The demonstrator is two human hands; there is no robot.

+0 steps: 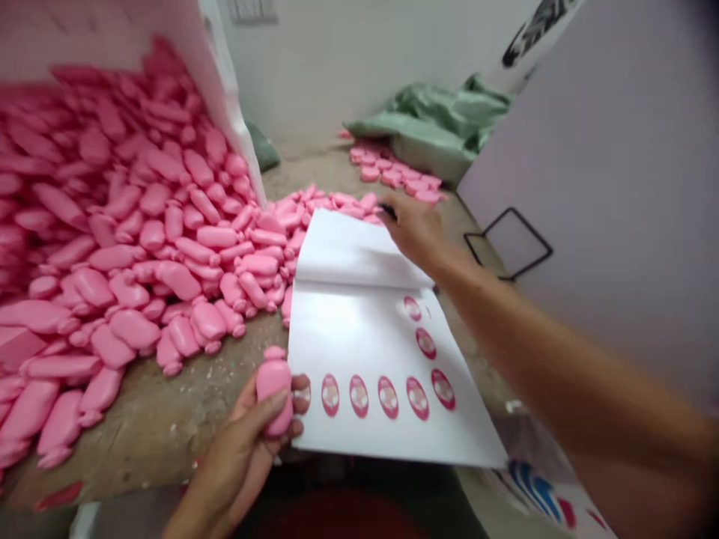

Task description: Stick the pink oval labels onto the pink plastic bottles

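Observation:
My left hand (pixel 250 438) grips a small pink plastic bottle (pixel 274 389) with a round pink cap, its thumb across the front. The fingers behind the bottle reach the edge of a white sticker sheet (pixel 359 337). Oval pink-and-white stickers (pixel 387 397) remain in a row along the near side and in a column on the right; its far part is folded or curled. My right hand (pixel 413 228) is stretched over the sheet's far right corner, beside loose pink bottles. Its fingers are blurred and partly turned away, with something dark at the fingertips.
A large heap of pink bottles (pixel 168 254) spills from a white-walled container (pixel 233 105) at left. Pink bottles stand grouped (pixel 393 176) at the back by a green sack (pixel 432 120). A white panel (pixel 618 187) with a black wire loop (pixel 520 273) rises at right.

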